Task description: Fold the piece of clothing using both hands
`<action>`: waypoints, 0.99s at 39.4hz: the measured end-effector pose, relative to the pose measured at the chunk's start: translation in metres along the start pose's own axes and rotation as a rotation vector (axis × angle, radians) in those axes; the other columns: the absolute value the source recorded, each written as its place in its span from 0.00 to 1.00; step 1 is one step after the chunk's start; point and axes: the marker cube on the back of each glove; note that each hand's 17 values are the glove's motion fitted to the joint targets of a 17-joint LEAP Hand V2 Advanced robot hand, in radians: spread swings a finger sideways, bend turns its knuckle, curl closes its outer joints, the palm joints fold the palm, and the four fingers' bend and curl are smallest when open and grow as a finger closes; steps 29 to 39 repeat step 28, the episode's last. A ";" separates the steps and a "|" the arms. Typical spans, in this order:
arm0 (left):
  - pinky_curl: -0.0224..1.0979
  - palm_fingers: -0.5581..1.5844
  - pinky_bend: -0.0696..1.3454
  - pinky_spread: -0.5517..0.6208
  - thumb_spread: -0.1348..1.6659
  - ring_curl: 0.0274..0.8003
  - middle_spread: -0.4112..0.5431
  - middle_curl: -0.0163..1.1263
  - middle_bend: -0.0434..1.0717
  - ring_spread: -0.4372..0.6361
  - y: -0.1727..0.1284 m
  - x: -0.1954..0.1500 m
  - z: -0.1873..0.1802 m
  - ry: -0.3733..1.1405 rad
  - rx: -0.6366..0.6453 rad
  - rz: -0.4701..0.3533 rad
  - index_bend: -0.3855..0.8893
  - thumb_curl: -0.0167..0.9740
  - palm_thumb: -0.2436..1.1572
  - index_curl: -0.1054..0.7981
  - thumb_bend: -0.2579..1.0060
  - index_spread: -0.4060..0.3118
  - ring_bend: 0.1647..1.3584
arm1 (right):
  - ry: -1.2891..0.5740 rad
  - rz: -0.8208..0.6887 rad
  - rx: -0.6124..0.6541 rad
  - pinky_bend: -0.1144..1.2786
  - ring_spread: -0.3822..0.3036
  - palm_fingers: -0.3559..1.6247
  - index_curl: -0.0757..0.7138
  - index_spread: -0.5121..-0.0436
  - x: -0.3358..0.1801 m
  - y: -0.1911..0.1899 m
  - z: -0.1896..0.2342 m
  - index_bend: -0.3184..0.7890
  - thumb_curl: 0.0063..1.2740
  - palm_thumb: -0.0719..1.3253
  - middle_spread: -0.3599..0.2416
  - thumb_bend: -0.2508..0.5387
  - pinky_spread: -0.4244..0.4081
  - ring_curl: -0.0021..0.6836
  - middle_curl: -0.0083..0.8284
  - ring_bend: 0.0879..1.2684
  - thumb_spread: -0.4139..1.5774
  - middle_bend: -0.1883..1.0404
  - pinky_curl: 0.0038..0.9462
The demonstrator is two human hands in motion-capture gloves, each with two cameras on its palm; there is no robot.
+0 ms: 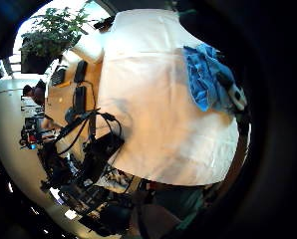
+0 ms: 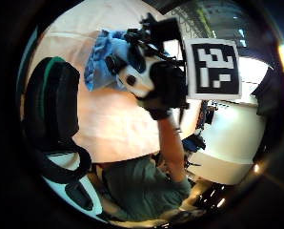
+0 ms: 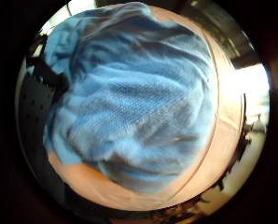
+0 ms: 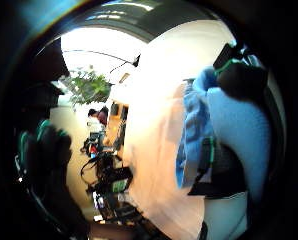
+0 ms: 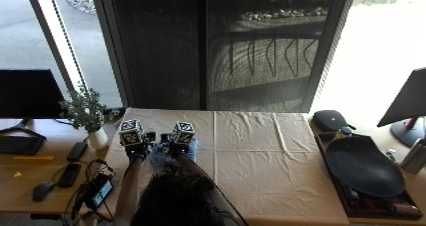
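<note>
Outside view shows the blue garment (image 5: 162, 155) bunched in a heap near the left end of the cloth-covered worktop (image 5: 266, 151), so by my judgement folding has barely begun, with the left hand (image 5: 137, 148) and right hand (image 5: 176, 147) just beside it. Right little finger side palm view is filled with crumpled fabric, so the right hand seems pressed onto the garment, but I cannot tell whether either hand's fingers curl round it.

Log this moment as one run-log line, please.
stage: fold not yet visible | blue garment: bunched on cream tablecloth | right hand: on garment | left hand: beside it, grip unclear
</note>
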 end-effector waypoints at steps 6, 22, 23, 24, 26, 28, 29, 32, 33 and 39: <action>0.31 0.40 0.37 0.73 0.95 0.38 0.36 0.37 0.21 0.57 -0.006 0.006 0.003 -0.012 0.065 0.020 0.40 0.21 0.40 0.43 0.26 0.39 0.33 | 0.041 -0.028 -0.354 0.48 0.20 0.71 0.31 0.39 0.014 0.037 -0.047 0.32 0.48 0.68 0.22 0.28 0.26 0.70 0.60 0.61 0.57 0.50 0.42; 0.31 0.40 0.38 0.72 0.90 0.37 0.37 0.36 0.21 0.58 0.008 0.070 0.000 -0.082 0.222 0.087 0.41 0.23 0.39 0.44 0.24 0.39 0.33 | 0.692 0.392 -0.101 0.59 0.62 0.32 0.39 0.28 0.094 0.110 -0.210 0.40 0.32 0.40 0.43 0.28 0.76 0.45 0.44 0.18 0.82 0.27 0.41; 0.31 0.40 0.38 0.72 0.89 0.37 0.38 0.36 0.21 0.58 0.011 0.072 -0.003 -0.088 0.237 0.091 0.41 0.23 0.39 0.44 0.24 0.39 0.33 | 0.667 0.368 -0.079 0.60 0.63 0.32 0.39 0.28 0.098 0.106 -0.208 0.39 0.32 0.39 0.44 0.29 0.76 0.44 0.44 0.17 0.83 0.28 0.41; 0.30 0.40 0.38 0.72 0.89 0.37 0.38 0.36 0.21 0.58 0.012 0.073 -0.002 -0.090 0.231 0.093 0.41 0.23 0.39 0.44 0.23 0.39 0.33 | 0.638 0.343 -0.059 0.61 0.65 0.31 0.38 0.28 0.102 0.102 -0.206 0.39 0.31 0.39 0.44 0.29 0.76 0.44 0.44 0.17 0.83 0.29 0.41; 0.30 0.40 0.38 0.73 0.88 0.37 0.38 0.36 0.21 0.58 0.008 0.075 0.008 -0.066 0.179 0.103 0.41 0.23 0.39 0.44 0.23 0.39 0.33 | 0.590 0.311 -0.029 0.61 0.67 0.31 0.38 0.27 0.104 0.101 -0.207 0.39 0.31 0.38 0.45 0.29 0.77 0.43 0.43 0.17 0.84 0.29 0.41; 0.30 0.40 0.38 0.73 0.88 0.36 0.38 0.36 0.21 0.58 0.006 0.080 0.016 -0.024 0.137 0.124 0.41 0.24 0.39 0.44 0.23 0.39 0.33 | 0.569 0.310 -0.006 0.63 0.69 0.29 0.38 0.27 0.100 0.108 -0.214 0.39 0.30 0.38 0.46 0.29 0.78 0.43 0.42 0.17 0.85 0.28 0.41; 0.30 0.40 0.38 0.73 0.88 0.36 0.38 0.36 0.21 0.58 0.006 0.080 0.016 -0.024 0.137 0.124 0.41 0.24 0.39 0.44 0.23 0.39 0.33 | 0.569 0.310 -0.006 0.63 0.69 0.29 0.38 0.27 0.100 0.108 -0.214 0.39 0.30 0.38 0.46 0.29 0.78 0.43 0.42 0.17 0.85 0.28 0.41; 0.30 0.40 0.38 0.73 0.88 0.36 0.38 0.36 0.21 0.58 0.006 0.080 0.016 -0.024 0.137 0.124 0.41 0.24 0.39 0.44 0.23 0.39 0.33 | 0.569 0.310 -0.006 0.63 0.69 0.29 0.38 0.27 0.100 0.108 -0.214 0.39 0.30 0.38 0.46 0.29 0.78 0.43 0.42 0.17 0.85 0.28 0.41; 0.30 0.40 0.38 0.73 0.88 0.36 0.38 0.36 0.21 0.58 0.006 0.080 0.016 -0.024 0.137 0.124 0.41 0.24 0.39 0.44 0.23 0.39 0.33 | 0.569 0.310 -0.006 0.63 0.69 0.29 0.38 0.27 0.100 0.108 -0.214 0.39 0.30 0.38 0.46 0.29 0.78 0.43 0.42 0.17 0.85 0.28 0.41; 0.30 0.40 0.38 0.73 0.88 0.36 0.38 0.36 0.21 0.58 0.006 0.080 0.016 -0.024 0.137 0.124 0.41 0.24 0.39 0.44 0.23 0.39 0.33 | 0.569 0.310 -0.006 0.63 0.69 0.29 0.38 0.27 0.100 0.108 -0.214 0.39 0.30 0.38 0.46 0.29 0.78 0.43 0.42 0.17 0.85 0.28 0.41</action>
